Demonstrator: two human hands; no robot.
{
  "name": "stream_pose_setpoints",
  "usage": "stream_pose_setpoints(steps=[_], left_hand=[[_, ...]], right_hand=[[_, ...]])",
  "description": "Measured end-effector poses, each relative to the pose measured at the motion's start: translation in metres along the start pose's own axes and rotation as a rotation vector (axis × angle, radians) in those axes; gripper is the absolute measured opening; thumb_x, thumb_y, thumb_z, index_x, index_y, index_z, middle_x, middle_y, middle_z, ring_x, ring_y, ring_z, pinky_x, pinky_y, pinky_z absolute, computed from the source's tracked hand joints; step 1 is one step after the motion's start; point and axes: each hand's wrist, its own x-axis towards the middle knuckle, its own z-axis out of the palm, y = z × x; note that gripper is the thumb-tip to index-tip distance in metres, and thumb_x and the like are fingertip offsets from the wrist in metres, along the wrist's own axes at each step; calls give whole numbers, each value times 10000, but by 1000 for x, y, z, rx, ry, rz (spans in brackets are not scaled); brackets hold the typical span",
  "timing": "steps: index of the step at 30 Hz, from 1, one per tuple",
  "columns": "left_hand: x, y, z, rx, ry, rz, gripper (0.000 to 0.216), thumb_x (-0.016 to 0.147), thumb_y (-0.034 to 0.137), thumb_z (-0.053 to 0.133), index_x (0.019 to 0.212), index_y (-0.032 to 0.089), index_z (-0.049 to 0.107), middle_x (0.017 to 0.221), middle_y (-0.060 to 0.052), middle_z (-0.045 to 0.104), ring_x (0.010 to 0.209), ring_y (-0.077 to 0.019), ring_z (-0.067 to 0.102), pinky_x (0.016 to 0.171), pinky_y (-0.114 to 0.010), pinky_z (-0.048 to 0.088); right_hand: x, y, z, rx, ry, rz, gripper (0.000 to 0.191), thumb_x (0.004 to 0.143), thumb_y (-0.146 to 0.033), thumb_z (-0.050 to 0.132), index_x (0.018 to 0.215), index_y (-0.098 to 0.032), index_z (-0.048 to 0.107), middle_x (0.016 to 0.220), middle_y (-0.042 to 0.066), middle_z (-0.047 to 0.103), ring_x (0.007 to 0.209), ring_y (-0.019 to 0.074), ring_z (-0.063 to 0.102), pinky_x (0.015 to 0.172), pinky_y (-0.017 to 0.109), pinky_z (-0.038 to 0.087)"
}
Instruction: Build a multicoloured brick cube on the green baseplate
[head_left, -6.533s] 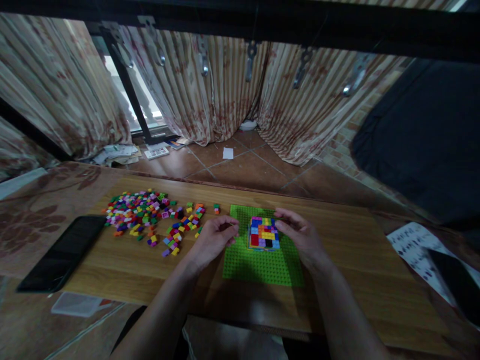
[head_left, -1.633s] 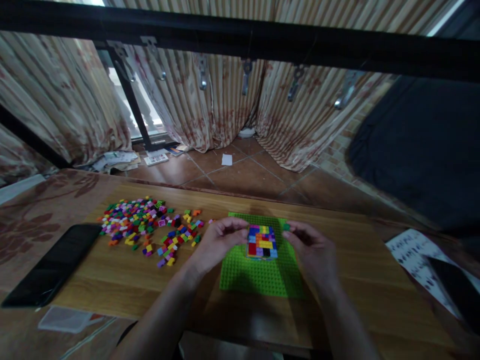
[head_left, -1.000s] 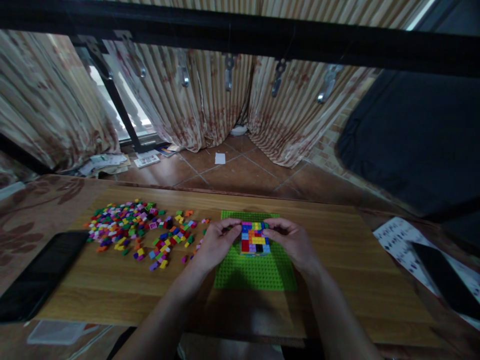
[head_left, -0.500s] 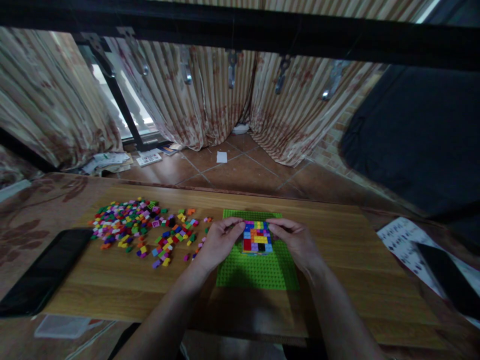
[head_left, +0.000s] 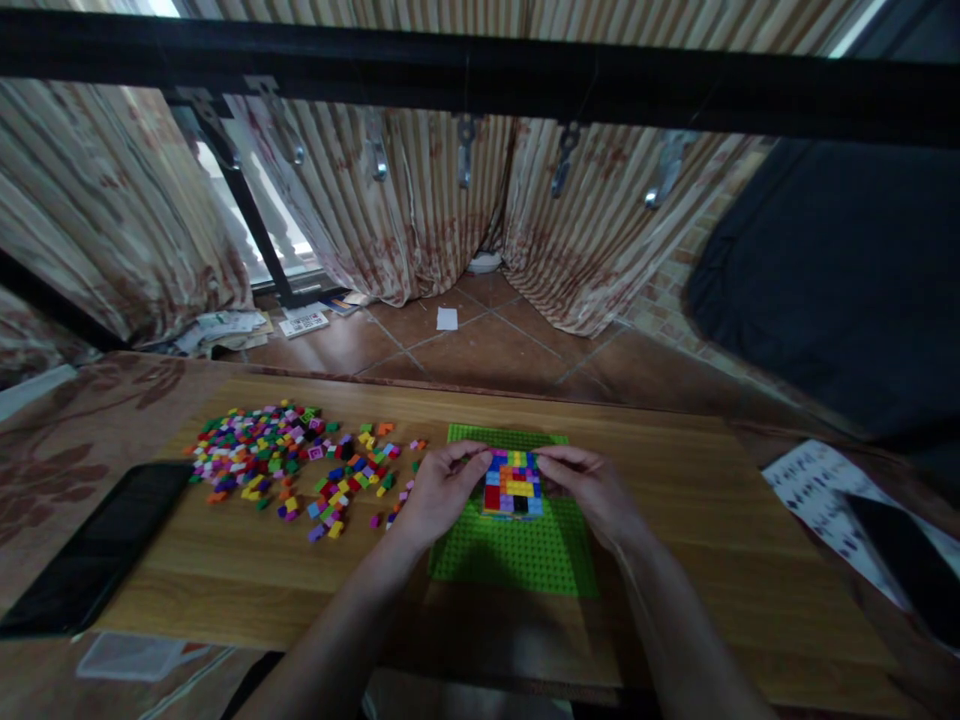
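A block built of many-coloured toy bricks (head_left: pixel 513 487) stands over the far half of a green studded baseplate (head_left: pixel 517 555). My left hand (head_left: pixel 448 487) grips its far left corner, thumb and fingers closed. At the far right corner, my right hand (head_left: pixel 589 487) pinches the block in the same way. The block's top is a patchwork of red, blue, yellow, orange, purple and black bricks. Whether its underside is pressed onto the plate cannot be seen. Fingertips on the far side are partly hidden.
Loose bricks (head_left: pixel 259 445) lie heaped on the left of the wooden table (head_left: pixel 675 540), with a scatter reaching toward the baseplate. A black tablet-like slab (head_left: pixel 97 545) rests at the left edge. At right are a printed sheet (head_left: pixel 806 490) and a dark phone-like device (head_left: pixel 900 550).
Both hands keep their hold on the brick block. Its top now looks tilted a little more away from me, and the baseplate's near edge sits slightly lower. The whole view has shifted slightly.
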Motion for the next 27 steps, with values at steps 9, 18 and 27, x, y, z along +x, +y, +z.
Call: stream_pose_setpoints(steps=[9, 18, 27], left_hand=[[-1, 6, 0, -37, 74, -13, 279, 798, 387, 706, 954, 163, 762, 887, -52, 734, 786, -169, 640, 761, -281, 508], [-1, 1, 6, -171, -91, -35, 276, 840, 353, 656, 1045, 194, 750, 1012, -45, 739, 901, -174, 646, 866, -297, 497], [-1, -3, 13, -210, -33, -13, 245, 820, 354, 673, 980, 183, 746, 915, -35, 722, 817, -163, 624, 819, -286, 499]], right_hand=[[-7, -2, -4, -76, 65, -153, 422, 719, -581, 741, 955, -235, 791, 900, 69, 756, 742, 182, 609, 650, 308, 491], [-10, 3, 11, -110, -85, -127, 399, 763, -560, 713, 981, -232, 778, 954, 50, 758, 853, 208, 664, 757, 324, 513], [-9, 13, 15, -85, -2, -161, 376, 744, -549, 733, 929, -226, 783, 886, 39, 766, 800, 205, 664, 747, 324, 525]])
